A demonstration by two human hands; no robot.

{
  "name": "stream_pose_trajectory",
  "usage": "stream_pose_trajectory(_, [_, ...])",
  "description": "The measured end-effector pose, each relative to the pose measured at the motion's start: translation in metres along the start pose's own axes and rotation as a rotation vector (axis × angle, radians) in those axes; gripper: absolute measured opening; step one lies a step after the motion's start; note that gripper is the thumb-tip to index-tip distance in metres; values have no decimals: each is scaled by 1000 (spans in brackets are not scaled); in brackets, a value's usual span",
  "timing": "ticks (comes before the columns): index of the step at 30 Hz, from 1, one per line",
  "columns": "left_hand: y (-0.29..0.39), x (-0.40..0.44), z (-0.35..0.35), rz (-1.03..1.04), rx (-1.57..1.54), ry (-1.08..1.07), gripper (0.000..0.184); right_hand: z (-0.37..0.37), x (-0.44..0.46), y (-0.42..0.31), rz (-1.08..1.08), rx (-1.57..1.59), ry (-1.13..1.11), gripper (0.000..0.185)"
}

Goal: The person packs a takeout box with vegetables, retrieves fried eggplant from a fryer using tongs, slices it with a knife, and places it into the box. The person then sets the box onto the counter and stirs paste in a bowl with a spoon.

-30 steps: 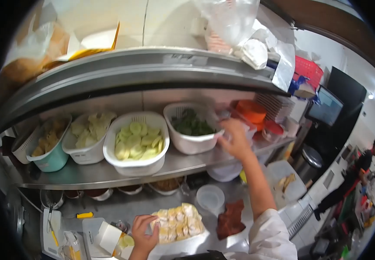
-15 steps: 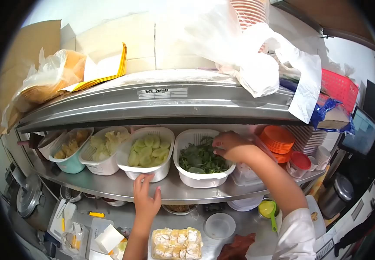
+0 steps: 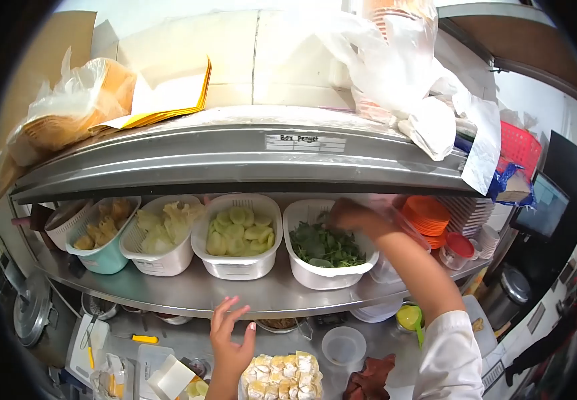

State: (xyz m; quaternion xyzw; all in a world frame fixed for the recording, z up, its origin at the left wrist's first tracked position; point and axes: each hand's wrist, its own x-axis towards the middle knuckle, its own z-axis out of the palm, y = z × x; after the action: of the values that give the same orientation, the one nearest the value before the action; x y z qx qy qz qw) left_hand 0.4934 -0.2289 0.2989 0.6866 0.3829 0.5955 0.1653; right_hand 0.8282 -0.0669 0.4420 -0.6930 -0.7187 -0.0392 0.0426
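My right hand [image 3: 350, 216] reaches into a white basket [image 3: 328, 279] of dark green leaves [image 3: 325, 245], at its back right part; the fingers are blurred and partly hidden there. My left hand [image 3: 232, 333] is raised with fingers apart and holds nothing, just below the front edge of the steel shelf [image 3: 168, 293]. Above it stands a white basket [image 3: 236, 269] of pale green slices [image 3: 238, 231]. A tray of yellow and white pieces [image 3: 282, 377] lies on the counter just right of my left wrist.
Two more baskets of pale food [image 3: 162, 233] [image 3: 105, 227] stand at the shelf's left. Orange bowls [image 3: 427, 219] and a red-lidded tub [image 3: 457, 249] are at the right. Below lie an empty clear bowl [image 3: 344, 345], a dark red item [image 3: 370, 378], a yellow-handled knife [image 3: 145, 339].
My right hand has gone from the leaf basket's right rim into the leaves. My left hand has lifted off the food tray, reached the slice basket's front, then dropped slightly. The view has shifted.
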Motion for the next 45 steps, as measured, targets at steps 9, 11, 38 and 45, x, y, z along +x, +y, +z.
stream_pose_trajectory(9, [0, -12, -41, 61, 10, 55, 24, -12, 7, 26, -165, 67, 60, 20])
stream_pose_trajectory(11, [5, -14, -47, 59, -4, 81, 23, -37, -20, 14, -65, 216, 175, 21])
stream_pose_trajectory(38, [-11, -161, -95, -963, -869, -53, 31, 169, -260, -277, -1039, 671, 516, 20])
stream_pose_trajectory(45, [-68, -218, -157, -1043, -1078, -171, 28, 237, -250, -332, -306, 1606, -857, 78])
